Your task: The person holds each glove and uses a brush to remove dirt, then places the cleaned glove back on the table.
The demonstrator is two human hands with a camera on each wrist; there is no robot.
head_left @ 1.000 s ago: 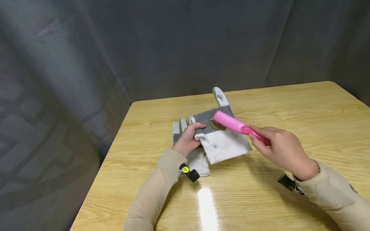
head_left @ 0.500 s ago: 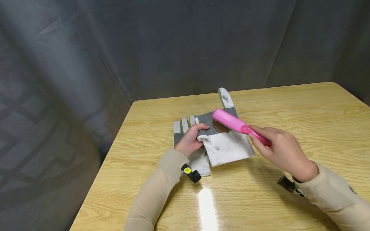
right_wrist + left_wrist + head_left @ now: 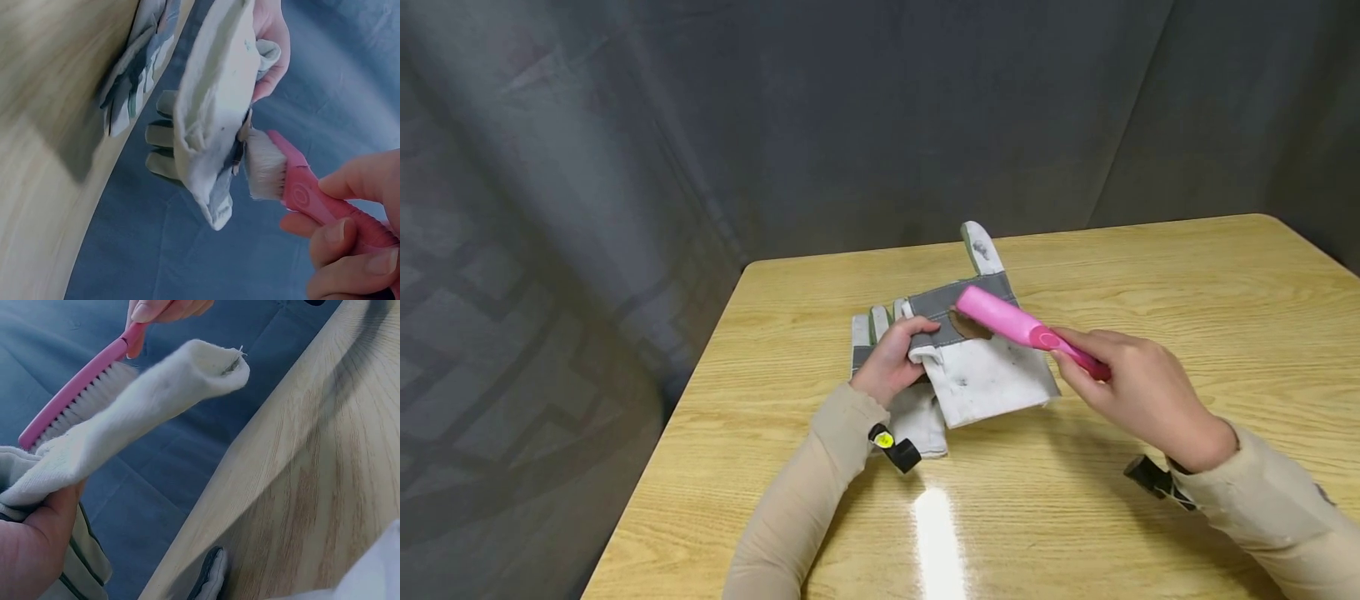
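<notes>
My left hand point(image 3: 895, 360) grips a white and grey work glove point(image 3: 992, 379) by its side, thumb on top, and holds it raised above the table. Dark smudges mark its cuff and one finger. In my right hand point(image 3: 1142, 387) is the handle of a pink brush point(image 3: 1000, 317). Its white bristles point(image 3: 265, 165) touch the back of the glove beside a brown patch point(image 3: 967, 326). The right wrist view shows the cuff opening and several glove fingers point(image 3: 161, 134). A second glove point(image 3: 917, 421) lies on the table under the left hand, partly hidden.
The wooden table point(image 3: 760, 333) extends to the right and toward me. A dark grey curtain point(image 3: 925, 125) hangs behind it and along the left side. Small black wrist cameras are strapped at both sleeves.
The held glove shifts slightly right and then back a little, tilting as it goes. The brush makes small moves over its back, ending slightly farther right. Both grips stay the same.
</notes>
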